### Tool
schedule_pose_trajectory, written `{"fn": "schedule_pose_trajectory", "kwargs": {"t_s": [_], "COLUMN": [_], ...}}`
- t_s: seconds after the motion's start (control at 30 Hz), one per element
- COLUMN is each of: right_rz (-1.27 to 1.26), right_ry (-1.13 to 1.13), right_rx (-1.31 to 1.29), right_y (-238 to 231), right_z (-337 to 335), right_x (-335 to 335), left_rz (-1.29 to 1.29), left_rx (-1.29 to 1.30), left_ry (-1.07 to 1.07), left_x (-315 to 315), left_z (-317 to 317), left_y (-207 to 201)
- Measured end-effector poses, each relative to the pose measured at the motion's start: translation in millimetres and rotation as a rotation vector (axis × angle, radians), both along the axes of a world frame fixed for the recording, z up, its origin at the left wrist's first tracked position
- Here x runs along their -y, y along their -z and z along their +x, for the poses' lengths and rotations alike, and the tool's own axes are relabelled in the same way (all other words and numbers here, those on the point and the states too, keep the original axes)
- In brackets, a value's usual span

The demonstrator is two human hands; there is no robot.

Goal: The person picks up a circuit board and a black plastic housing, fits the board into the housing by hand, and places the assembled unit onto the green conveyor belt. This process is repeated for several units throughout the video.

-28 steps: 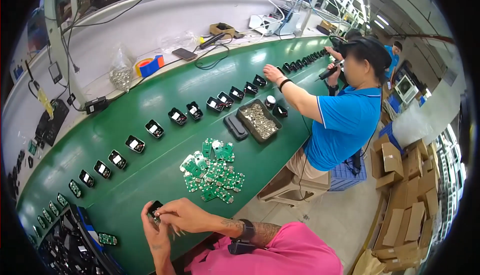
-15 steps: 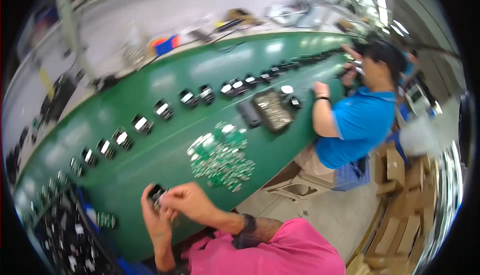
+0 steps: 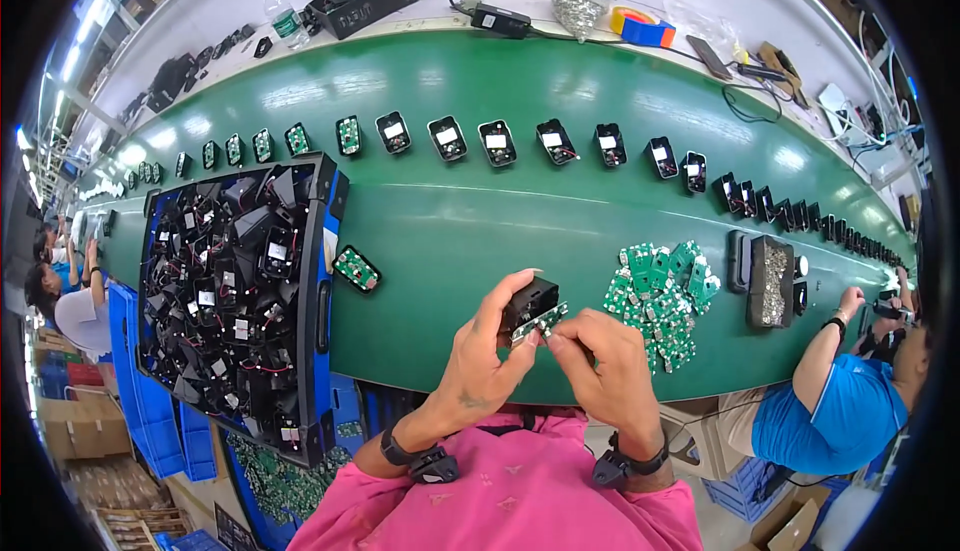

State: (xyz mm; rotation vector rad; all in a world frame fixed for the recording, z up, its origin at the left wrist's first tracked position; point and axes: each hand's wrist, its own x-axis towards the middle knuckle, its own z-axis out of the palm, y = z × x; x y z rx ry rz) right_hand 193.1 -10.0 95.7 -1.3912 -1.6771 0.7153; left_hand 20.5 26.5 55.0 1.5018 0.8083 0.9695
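Just below the middle of the frame, a small black plastic housing (image 3: 528,301) sits boxy and dark, pinched in the left hand (image 3: 478,361). Right against its lower edge is a narrow green circuit board (image 3: 541,321), tilted, with pale metal bits along it. The left hand comes up from the lower edge, its fingers (image 3: 505,296) curled around the housing's left side, clamped on it. The right hand (image 3: 605,371) meets it from the right, thumb and forefinger closed on the board's end, knuckles turned toward the camera. Both wrists wear dark bands, above pink sleeves.

Just right of the hands, a heap of green boards (image 3: 665,296) lies on the green table (image 3: 450,221), which arcs across the picture. Further right stands a black tray of small metal parts (image 3: 772,279). At left, a big black bin (image 3: 235,291) is crammed with black housings and red wires, and a single green-faced unit (image 3: 356,269) rests just beside it. Along the upper part of the table runs a row of open housings (image 3: 498,141). At lower right a person in a blue shirt (image 3: 840,421) reaches toward the table.
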Motion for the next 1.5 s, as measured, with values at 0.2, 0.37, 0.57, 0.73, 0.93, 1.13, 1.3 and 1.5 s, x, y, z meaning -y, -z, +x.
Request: {"fn": "schedule_pose_trajectory", "kwargs": {"t_s": [0.2, 0.37, 0.57, 0.73, 0.93, 1.13, 1.3, 1.5], "right_rz": [-0.034, -0.037, 0.010, 0.041, 0.115, -0.002, -0.132, 0.033], "right_ry": [-0.093, -0.103, -0.092, 0.024, -0.004, 0.360, 0.246, 0.240], "right_rx": [-0.032, -0.039, -0.004, 0.077, -0.011, -0.155, -0.279, -0.516], "right_y": [0.5, -2.4, 0.4, 11.3, 57.5, 73.9, 64.9, 63.9], "right_z": [9.8, 13.7, 11.3, 0.7, -0.5, 2.1, 9.8, -2.8], "right_x": [-3.5, -3.9, -4.1, -0.2, -13.2, -5.5, 1.9, 5.0], "left_rz": [0.030, -0.019, -0.011, 0.236, -0.161, -0.297, -0.269, -0.151], "left_rx": [-0.128, -0.103, -0.202, -0.294, -0.143, 0.111, 0.115, 0.045], "left_ry": [0.080, 0.124, 0.104, 0.070, -0.036, 0.038, 0.154, 0.110], "left_x": [-3.4, -4.2, -1.5, -2.4, -16.1, -16.3, -17.3, -25.6], "left_z": [-3.8, -5.1, -2.2, -2.0, 8.6, 10.1, 10.3, 16.6], "left_y": [-16.8, -17.1, -25.9, -15.5, 18.2, 27.4, 30.9, 45.6]}}
